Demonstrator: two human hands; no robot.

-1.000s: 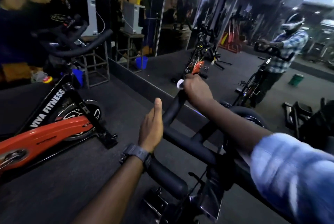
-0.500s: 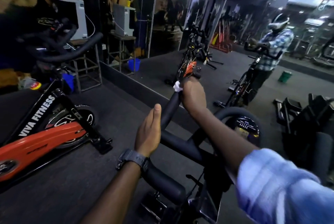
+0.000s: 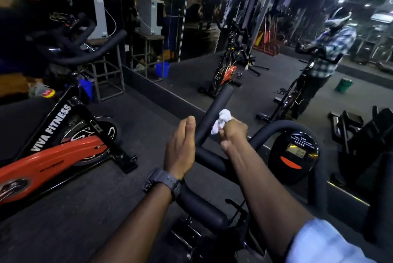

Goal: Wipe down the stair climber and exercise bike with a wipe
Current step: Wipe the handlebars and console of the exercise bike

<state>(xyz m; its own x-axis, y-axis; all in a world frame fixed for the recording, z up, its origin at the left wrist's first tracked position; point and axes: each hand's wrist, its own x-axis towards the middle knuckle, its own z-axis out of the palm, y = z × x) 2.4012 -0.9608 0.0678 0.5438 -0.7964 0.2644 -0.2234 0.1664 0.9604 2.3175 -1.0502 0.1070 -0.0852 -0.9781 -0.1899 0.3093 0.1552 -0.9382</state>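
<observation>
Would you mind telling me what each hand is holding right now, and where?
The right hand grips a crumpled white wipe by its lower end, against the black handlebar. The left hand holds nothing, fingers straight.

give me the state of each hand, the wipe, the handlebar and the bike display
right hand: grips the wipe against the bar
wipe: crumpled, white, on the handlebar
left hand: fingers straight, beside the bar, holding nothing
handlebar: black, its tip uncovered
display: lit, showing digits

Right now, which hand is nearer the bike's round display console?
Right. The right hand, gripping the white wipe on the handlebar prong, sits just left of the console; the left hand is farther left.
</observation>
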